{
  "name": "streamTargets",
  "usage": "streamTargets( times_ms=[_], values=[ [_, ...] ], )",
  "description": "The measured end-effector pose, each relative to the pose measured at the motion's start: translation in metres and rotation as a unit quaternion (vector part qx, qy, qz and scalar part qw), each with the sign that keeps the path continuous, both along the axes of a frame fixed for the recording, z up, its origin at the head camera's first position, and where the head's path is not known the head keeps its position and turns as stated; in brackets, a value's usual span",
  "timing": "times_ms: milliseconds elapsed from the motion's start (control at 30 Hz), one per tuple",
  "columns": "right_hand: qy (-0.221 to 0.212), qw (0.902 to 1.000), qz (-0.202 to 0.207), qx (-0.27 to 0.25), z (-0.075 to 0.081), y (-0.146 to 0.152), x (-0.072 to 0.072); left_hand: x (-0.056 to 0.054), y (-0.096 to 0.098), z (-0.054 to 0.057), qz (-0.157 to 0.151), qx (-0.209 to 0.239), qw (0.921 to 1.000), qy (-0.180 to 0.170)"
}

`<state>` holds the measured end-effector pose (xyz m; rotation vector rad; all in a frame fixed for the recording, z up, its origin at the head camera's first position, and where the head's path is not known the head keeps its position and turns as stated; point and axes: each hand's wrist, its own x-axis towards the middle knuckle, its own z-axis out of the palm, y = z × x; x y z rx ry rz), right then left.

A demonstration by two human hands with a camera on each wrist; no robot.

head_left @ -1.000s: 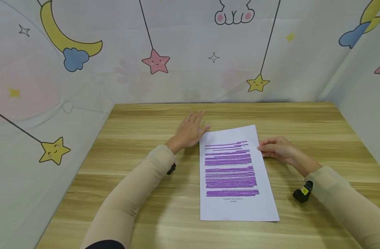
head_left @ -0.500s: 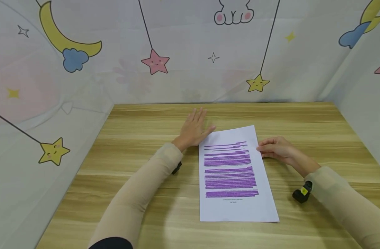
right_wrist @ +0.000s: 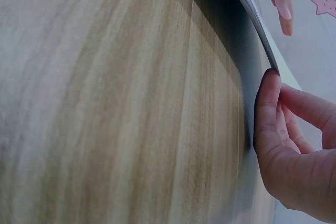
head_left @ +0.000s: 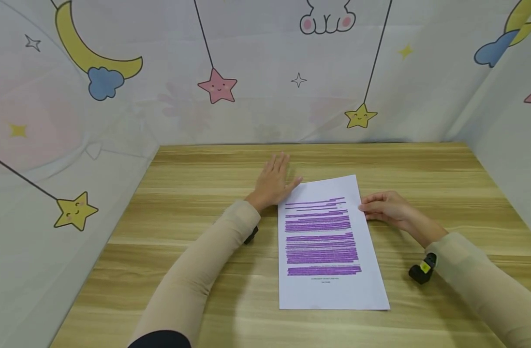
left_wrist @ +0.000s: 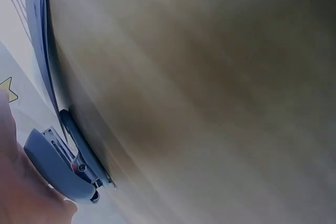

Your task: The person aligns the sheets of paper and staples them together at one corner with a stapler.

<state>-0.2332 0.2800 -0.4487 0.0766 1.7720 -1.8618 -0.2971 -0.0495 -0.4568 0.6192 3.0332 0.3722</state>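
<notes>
A stack of paper sheets (head_left: 322, 290), its top page covered with purple-marked lines, lies on the wooden table in front of me. My left hand (head_left: 272, 183) rests over its far left corner, fingers stretched out and thumb reaching past the edge. Under that hand, in the left wrist view, is a grey-blue stapler (left_wrist: 58, 169); the stack's corner (left_wrist: 44, 51) runs in between its upper arm and base. The head view hides the stapler beneath the hand. My right hand (head_left: 389, 210) pinches the stack's right edge between thumb and fingers, lifting it slightly off the table in the right wrist view.
The wooden table (head_left: 174, 193) extends to both sides of the paper. Behind it hangs a pale cloth backdrop (head_left: 257, 116) printed with moons and stars, continuing along the left and right sides. A black wrist camera (head_left: 422, 270) sits below my right cuff.
My left hand has shifted right, bringing its thumb over the paper's far left corner. The stack has barely moved, and my right hand keeps its pinch on the edge.
</notes>
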Motion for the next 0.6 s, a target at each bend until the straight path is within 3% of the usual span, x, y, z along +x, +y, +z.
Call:
streamTargets(
  times_ms=[600],
  values=[
    [0.000,1.0000,0.001,0.005,0.0011,0.0009,0.0005,-0.0035,0.0027,-0.0045,0.010,-0.006,0.9999,0.000]
  ],
)
